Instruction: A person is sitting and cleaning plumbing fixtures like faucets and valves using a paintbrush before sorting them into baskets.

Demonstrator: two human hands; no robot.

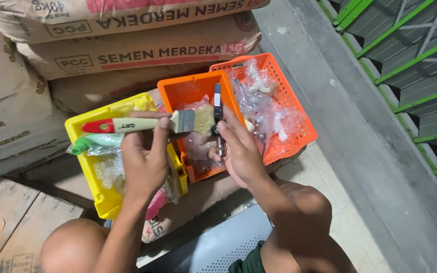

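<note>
Knees bare below me, my left hand pinches a cream-handled, red-tipped flat paintbrush over the yellow plastic bin; my right hand closes on what looks like a slim metal tool. Bristles brushing it could nudge it loose into the orange plastic bin.

Head camera, looking steeply down, close over hands and bins

1. Brown paper sacks with red and dark print lie stacked beyond my bins.
2. Clear plastic bags of small parts fill the orange basket.
3. More clear bags sit in the yellow bin.
</note>
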